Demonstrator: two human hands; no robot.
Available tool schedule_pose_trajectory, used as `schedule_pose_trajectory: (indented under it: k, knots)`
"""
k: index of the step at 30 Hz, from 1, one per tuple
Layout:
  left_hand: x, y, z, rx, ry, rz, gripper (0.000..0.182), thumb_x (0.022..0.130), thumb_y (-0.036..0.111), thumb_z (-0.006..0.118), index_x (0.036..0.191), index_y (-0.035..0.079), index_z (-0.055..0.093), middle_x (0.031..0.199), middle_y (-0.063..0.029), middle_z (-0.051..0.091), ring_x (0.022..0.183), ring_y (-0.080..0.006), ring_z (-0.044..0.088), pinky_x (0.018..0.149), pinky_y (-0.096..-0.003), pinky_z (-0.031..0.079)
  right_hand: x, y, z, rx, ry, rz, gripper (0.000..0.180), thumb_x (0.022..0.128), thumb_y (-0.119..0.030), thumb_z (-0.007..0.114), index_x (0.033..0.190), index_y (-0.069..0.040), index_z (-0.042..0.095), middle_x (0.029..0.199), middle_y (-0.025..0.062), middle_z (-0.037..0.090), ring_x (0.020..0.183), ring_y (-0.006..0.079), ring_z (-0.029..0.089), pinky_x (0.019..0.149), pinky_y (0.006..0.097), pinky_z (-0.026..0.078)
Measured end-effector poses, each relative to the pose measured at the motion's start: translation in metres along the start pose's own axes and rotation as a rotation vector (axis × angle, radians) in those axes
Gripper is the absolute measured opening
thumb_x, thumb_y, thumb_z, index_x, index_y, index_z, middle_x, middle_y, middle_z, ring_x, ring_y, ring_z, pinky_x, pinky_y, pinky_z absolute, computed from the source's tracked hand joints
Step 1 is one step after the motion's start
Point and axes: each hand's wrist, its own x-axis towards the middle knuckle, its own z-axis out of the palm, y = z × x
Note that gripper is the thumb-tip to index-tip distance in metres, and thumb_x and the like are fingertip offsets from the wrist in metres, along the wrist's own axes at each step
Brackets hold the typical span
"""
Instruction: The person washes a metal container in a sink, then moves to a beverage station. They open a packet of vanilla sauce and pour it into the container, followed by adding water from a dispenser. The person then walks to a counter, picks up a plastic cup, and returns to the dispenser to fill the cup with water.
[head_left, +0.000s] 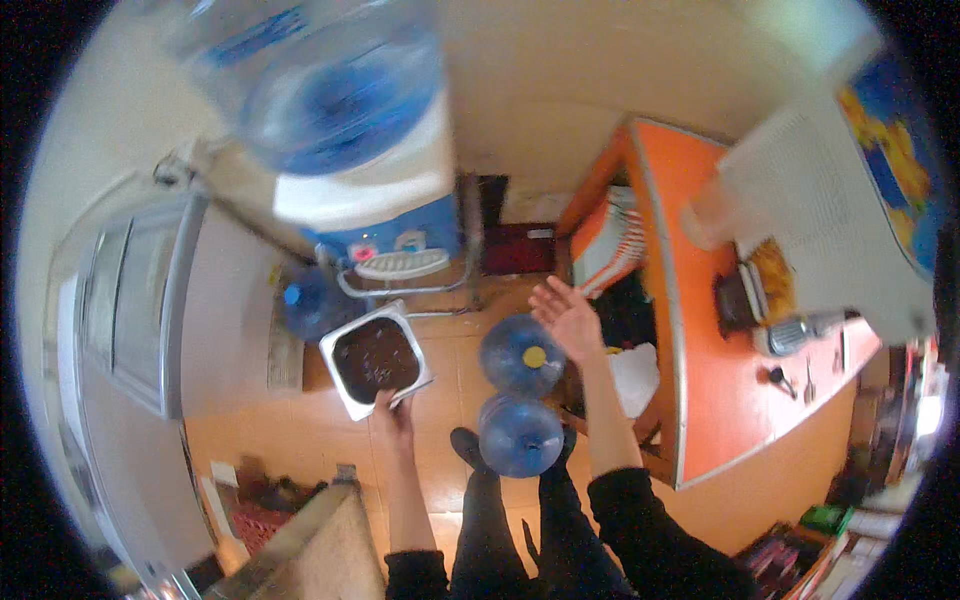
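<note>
My left hand (394, 416) grips the near edge of a square white pan (412, 324) that holds something dark brown with small light specks. My right hand (570, 319) is raised with its fingers apart and nothing in it, above a large blue water bottle with a yellow cap (517, 364). A second large water bottle (520, 439) stands close to it, by my feet. Beyond the pan is a blue and white water dispenser (367, 202) with a big bottle on top, blurred.
An orange-topped counter (712, 420) on the right bears a glass tray, spoons and a dark container. Another water bottle with a blue cap (315, 300) stands beneath the dispenser at the left. A grey-white cabinet (225, 315) lines the left side. A beige surface (322, 547) juts in at lower left.
</note>
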Motion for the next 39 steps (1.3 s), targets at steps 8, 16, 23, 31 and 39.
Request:
schedule_pose_trajectory:
  k: [8,16,23,31,39]
  knots:
    - [-0.084,0.018,0.028,0.217,-0.127,-0.089,0.027,0.076,0.002,0.061,0.104,-0.001,0.059,0.107,-0.0124,0.062,0.099,-0.0263,0.062,0.089,-0.0450,0.057,-0.113,0.112,-0.004,-1.066,-0.028,-0.090,0.064,0.089,-0.028,0.065,0.147,-0.018,0.039,0.148,0.0185,0.040,0.142,0.0380,0.029,0.114,0.0505,0.031]
    - [-0.219,-0.046,0.157,0.561,-0.372,-0.433,0.034,0.074,0.001,0.061,0.107,-0.001,0.057,0.109,-0.0116,0.062,0.100,-0.0288,0.063,0.087,-0.0454,0.058,-0.324,-0.018,-0.044,-0.692,0.292,-0.133,0.050,0.088,-0.017,0.065,0.136,-0.013,0.052,0.128,0.0182,0.052,0.109,0.0372,0.058,0.093,0.0484,0.048]
    - [-0.297,-0.169,0.227,0.613,-0.449,-0.778,0.020,0.077,0.001,0.060,0.098,-0.001,0.058,0.108,-0.0140,0.061,0.101,-0.0316,0.063,0.089,-0.0460,0.057,-0.414,-0.095,-0.180,-1.014,0.922,-0.437,0.046,0.085,-0.009,0.065,0.131,-0.016,0.060,0.114,0.0171,0.057,0.098,0.0305,0.060,0.084,0.0428,0.050]
    - [-0.350,-0.259,0.249,0.758,-0.518,-0.768,0.004,0.079,0.000,0.059,0.083,0.002,0.058,0.090,-0.0116,0.065,0.080,-0.0261,0.069,0.066,-0.0370,0.065,-0.473,-0.078,-0.258,-0.982,1.128,-0.376,0.052,0.083,-0.007,0.064,0.132,-0.025,0.062,0.112,0.0131,0.059,0.102,0.0303,0.059,0.087,0.0407,0.051]
    - [-0.332,-0.290,0.245,0.862,-0.663,-0.679,0.011,0.080,0.004,0.065,0.073,0.004,0.056,0.077,-0.0035,0.053,0.071,-0.0179,0.056,0.083,-0.0424,0.059,-0.620,0.124,-0.240,-0.526,1.237,0.216,0.041,0.092,-0.022,0.061,0.132,-0.013,0.058,0.121,0.0186,0.060,0.107,0.0343,0.061,0.090,0.0454,0.051]
